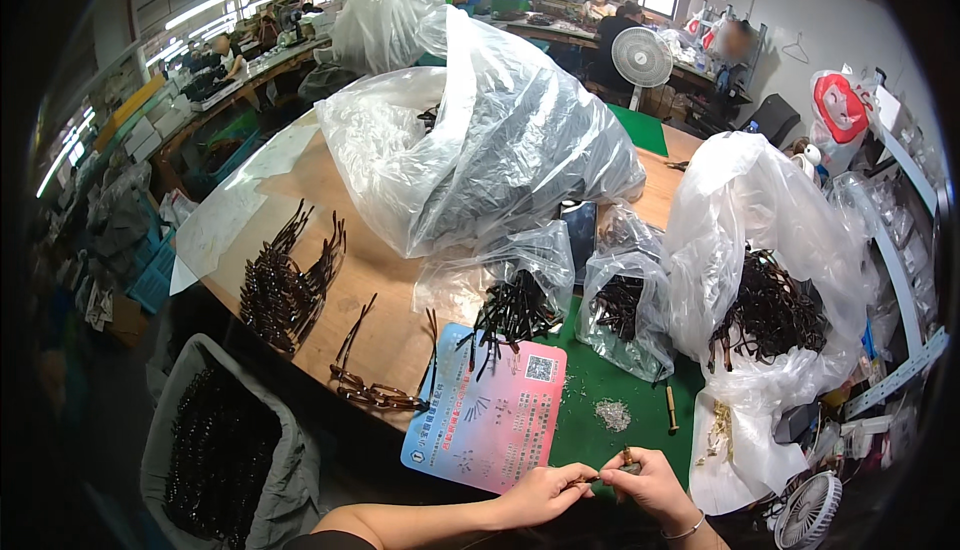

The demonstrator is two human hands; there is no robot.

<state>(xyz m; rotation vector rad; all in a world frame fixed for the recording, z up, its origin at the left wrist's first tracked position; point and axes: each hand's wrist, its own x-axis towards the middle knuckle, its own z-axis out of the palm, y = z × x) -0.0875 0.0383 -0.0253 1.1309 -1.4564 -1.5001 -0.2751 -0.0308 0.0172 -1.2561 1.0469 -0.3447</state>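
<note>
At the front edge of the table my left hand (552, 493) and my right hand (648, 487) meet with closed fingers. A small brown piece (596, 480) is pinched between them, mostly hidden by the fingers. My right hand also has a short brownish tool-like part (628, 462) sticking up from its grip; its kind is unclear. Just beyond lies a pile of tiny silvery parts (612, 414) on the green mat (640, 440). To its right rests a slim screwdriver (672, 410) with a yellowish handle. A blue and pink printed card (480, 450) lies beside my left hand.
Glasses frames (375, 390) and a stack of more frames (285, 285) lie at the left. Dark glasses temples fill plastic bags (765, 305) at the right. One large clear bag (500, 140) bulges behind. A lined bin (215, 450) and small fan (808, 510) flank me.
</note>
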